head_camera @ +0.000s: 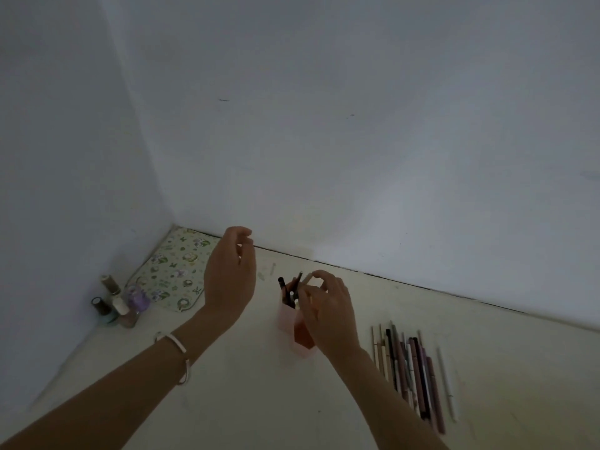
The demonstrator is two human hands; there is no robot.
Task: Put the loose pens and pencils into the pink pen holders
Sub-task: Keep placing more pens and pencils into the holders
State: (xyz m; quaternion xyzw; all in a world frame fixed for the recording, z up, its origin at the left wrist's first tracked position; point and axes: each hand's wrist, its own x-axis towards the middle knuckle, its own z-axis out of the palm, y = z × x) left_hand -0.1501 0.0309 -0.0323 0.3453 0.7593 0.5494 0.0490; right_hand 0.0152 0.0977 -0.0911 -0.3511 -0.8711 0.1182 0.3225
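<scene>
A pink pen holder stands on the pale table with several pens upright in it. My right hand is right over the holder's mouth, its fingers pinching a light pen among the others. My left hand hovers to the left of the holder, above the table, fingers loosely curled and holding nothing. A row of loose pens and pencils lies on the table to the right of the holder.
Several small nail polish bottles stand in the left corner by the wall. A floral mat lies behind them. Walls close the table at the back and left. A white bangle is on my left wrist.
</scene>
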